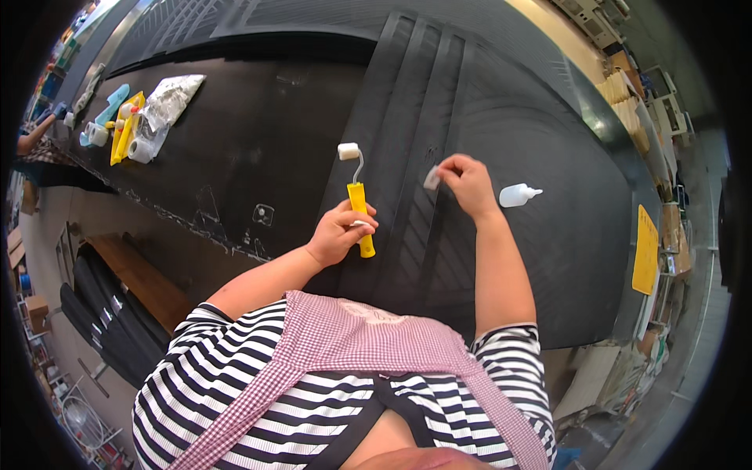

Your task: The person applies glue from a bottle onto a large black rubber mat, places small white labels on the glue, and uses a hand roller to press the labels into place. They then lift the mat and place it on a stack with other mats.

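My left hand [338,233] is closed round the yellow handle of a small paint roller [356,197]. Its white roller head points away from me, held over the black sheets. In my right hand [468,178] a small whitish piece [432,178], flat-looking, is pinched between thumb and fingers. This piece is at the surface of the long black strips [427,86]; whether it presses on them I cannot tell. Just right of my right hand lies a white squeeze bottle [517,195] on its side, nozzle to the right.
On the dark table's left stand a silver bag [174,102], a yellow packet [128,129] and white rolls [142,150]. A yellow card [645,249] lies at the right edge. Black rolled material [110,313] rests lower left. Another person's arm [35,137] shows at the far left.
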`<control>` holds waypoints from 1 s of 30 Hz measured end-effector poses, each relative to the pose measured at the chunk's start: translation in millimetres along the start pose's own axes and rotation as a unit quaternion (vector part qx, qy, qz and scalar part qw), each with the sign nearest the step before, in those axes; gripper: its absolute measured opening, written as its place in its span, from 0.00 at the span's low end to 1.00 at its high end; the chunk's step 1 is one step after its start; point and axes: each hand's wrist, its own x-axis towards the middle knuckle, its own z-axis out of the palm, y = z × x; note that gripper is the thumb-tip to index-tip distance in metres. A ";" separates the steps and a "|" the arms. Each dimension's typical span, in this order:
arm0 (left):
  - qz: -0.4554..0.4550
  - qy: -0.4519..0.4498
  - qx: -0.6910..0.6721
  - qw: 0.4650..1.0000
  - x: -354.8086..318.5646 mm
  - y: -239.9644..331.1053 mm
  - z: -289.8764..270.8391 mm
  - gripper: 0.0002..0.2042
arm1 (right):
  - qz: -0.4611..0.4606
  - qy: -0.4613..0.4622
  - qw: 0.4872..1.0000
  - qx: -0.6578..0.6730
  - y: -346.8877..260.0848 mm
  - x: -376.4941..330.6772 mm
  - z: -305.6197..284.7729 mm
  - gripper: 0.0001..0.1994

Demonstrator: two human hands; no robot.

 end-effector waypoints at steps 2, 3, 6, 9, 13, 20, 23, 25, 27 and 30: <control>-0.011 0.003 0.017 1.000 -4.5 1.2 -3.6 0.03 | -0.022 0.010 0.999 -0.033 2.9 18.0 6.3 0.03; -0.017 0.004 0.007 1.000 -8.5 1.0 -2.8 0.03 | -0.016 0.007 0.998 -0.059 6.8 21.1 10.0 0.03; -0.009 0.011 -0.004 1.000 -9.0 0.6 -4.5 0.03 | -0.039 0.049 0.997 -0.049 15.5 37.1 18.5 0.04; -0.018 0.005 0.030 0.999 -7.0 3.7 -5.4 0.04 | -0.030 0.065 0.996 -0.044 20.9 45.4 20.7 0.05; 0.003 0.003 0.034 0.999 -5.3 -0.1 -4.0 0.04 | -0.025 0.044 0.997 -0.064 26.0 55.9 14.0 0.05; -0.002 -0.001 0.039 0.999 -6.3 -0.8 -3.5 0.04 | -0.009 0.015 0.995 -0.096 26.2 62.5 11.1 0.04; 0.004 -0.002 0.048 0.999 -4.9 0.7 -4.2 0.04 | -0.003 0.012 0.994 -0.110 27.0 65.7 10.4 0.04; 0.000 -0.002 0.043 0.999 -4.9 1.9 -4.4 0.04 | 0.005 0.013 0.993 -0.114 25.1 65.7 12.1 0.04; -0.002 -0.004 0.040 0.999 -4.6 1.7 -4.2 0.04 | 0.009 0.012 0.993 -0.116 23.5 64.8 12.0 0.04; -0.002 -0.005 0.042 0.999 -4.7 1.6 -4.9 0.04 | 0.010 0.013 0.993 -0.119 26.1 64.9 12.5 0.04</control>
